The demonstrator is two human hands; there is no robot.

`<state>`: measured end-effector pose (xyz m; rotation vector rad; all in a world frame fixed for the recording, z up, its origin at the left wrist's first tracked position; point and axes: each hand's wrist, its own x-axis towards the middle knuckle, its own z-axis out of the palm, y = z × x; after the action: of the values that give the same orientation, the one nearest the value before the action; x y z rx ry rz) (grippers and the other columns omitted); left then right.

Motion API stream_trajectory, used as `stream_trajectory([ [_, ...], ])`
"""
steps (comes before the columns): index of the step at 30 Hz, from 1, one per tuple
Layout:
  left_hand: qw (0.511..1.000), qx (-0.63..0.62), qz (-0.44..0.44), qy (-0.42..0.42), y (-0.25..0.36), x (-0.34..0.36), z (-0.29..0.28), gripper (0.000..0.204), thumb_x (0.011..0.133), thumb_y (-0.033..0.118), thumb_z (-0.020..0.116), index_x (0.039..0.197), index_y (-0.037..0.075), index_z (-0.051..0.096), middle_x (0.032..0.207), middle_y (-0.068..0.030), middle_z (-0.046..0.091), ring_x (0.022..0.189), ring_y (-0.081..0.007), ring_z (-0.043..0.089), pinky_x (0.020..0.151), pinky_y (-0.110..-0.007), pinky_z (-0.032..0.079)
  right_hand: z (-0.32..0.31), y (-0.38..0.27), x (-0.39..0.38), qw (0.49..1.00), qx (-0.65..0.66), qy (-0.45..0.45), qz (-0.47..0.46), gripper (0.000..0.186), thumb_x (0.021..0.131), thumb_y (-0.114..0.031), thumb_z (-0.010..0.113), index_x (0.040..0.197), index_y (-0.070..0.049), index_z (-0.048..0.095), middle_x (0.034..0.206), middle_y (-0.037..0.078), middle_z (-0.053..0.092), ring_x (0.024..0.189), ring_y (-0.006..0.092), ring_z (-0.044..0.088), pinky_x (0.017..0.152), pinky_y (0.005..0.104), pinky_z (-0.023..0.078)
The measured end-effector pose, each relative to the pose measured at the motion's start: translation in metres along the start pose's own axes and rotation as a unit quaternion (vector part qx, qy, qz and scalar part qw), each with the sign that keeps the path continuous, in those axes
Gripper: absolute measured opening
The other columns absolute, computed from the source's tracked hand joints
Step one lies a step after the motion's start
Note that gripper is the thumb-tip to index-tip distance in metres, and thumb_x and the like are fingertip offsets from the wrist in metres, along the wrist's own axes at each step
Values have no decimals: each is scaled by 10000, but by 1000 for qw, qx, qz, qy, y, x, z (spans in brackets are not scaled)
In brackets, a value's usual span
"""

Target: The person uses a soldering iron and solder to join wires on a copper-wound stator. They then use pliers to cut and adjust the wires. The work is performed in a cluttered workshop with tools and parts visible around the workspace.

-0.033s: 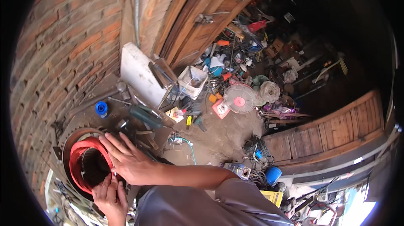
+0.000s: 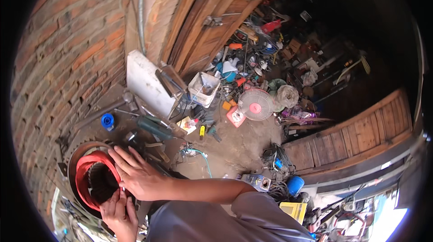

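A round metal motor stator [image 2: 71,175] stands at the lower left, with a thick red winding [image 2: 82,179] ringing its dark, slotted bore. Across the winding's right edge lies my right hand [image 2: 140,181], its fingers stretched out and its thumb down near the bore. Below it, my left hand [image 2: 119,212] has its fingertips drawn together in a pinch at the lower right of the winding. A tiny pale bit shows between the two hands; what the left fingertips hold is hidden.
Beyond the stator lie a blue roll [image 2: 107,120], a hammer [image 2: 130,99] and a dark green bottle [image 2: 153,127]. A white bucket [image 2: 204,89], a pink fan [image 2: 255,105] and a yellow-handled tool [image 2: 202,130] are on the floor. A brick wall [image 2: 67,57] rises at left.
The whole view has shifted slightly. Both hands keep nearly the same places at the winding's edge, the right one with its fingers still stretched out.
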<state>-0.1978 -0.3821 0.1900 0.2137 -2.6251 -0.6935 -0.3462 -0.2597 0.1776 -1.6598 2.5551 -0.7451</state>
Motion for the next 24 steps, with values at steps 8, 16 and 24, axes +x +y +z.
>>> stream_trajectory([
  [8, 993, -49, -82, -71, 9, 20, -23, 178, 961, 135, 697, 1094, 26, 745, 1039, -196, 750, 906, -326, 731, 813, -411, 554, 3, -8, -4, 984, 115, -7, 139, 581, 981, -253, 623, 1386, 151, 523, 1664, 380, 30, 1573, 497, 42, 1250, 573, 179],
  [16, 992, -69, -96, -48, 8, 27, -23, 185, 988, 127, 682, 1105, -3, 743, 1051, -176, 759, 927, -313, 735, 844, -388, 578, -2, -11, 22, 992, 14, -113, 51, 486, 877, -158, 617, 1246, 158, 636, 1686, 320, 139, 1600, 433, 38, 1253, 629, 141],
  [24, 993, -114, -36, 20, -31, 32, 18, 47, 920, -44, 618, 921, -46, 571, 776, -143, 620, 674, -231, 595, 672, -361, 502, -12, -5, -25, 983, 157, 70, 59, 560, 940, -197, 658, 1396, 106, 538, 1641, 330, 237, 1553, 460, 192, 1253, 564, 212],
])
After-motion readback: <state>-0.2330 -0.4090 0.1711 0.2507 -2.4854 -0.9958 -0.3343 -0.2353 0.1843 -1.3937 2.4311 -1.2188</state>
